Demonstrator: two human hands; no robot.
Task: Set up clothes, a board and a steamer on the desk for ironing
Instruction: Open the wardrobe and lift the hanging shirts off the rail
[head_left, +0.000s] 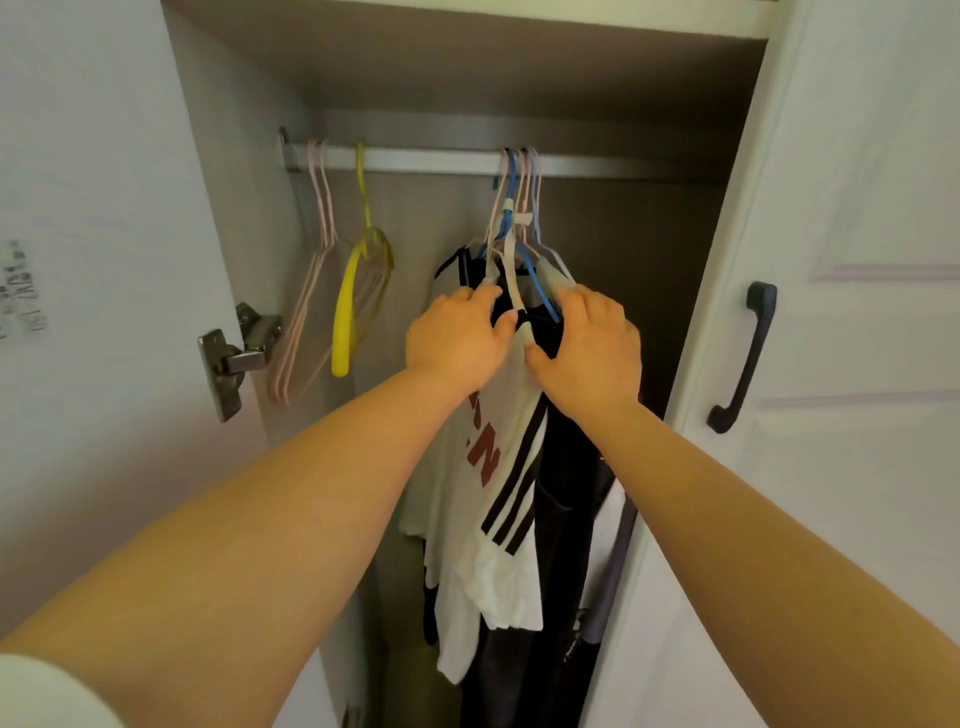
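Inside an open wardrobe, a bunch of clothes hangs from the metal rail (441, 160) on several hangers (517, 208). In front is a white T-shirt (498, 519) with black stripes and red letters, with dark garments (563, 509) behind it. Both my hands reach into the bunch at shoulder level of the clothes. My left hand (457, 338) holds the left side of the hanging clothes, thumb against a white hanger arm. My right hand (592, 348) grips the right side, near a blue hanger. No board or steamer is in view.
Empty pink hangers (306, 312) and a yellow hanger (353, 306) hang at the rail's left end. The left door (104, 312) stands open with a metal hinge (234, 358). The right door (857, 364) carries a black handle (745, 358).
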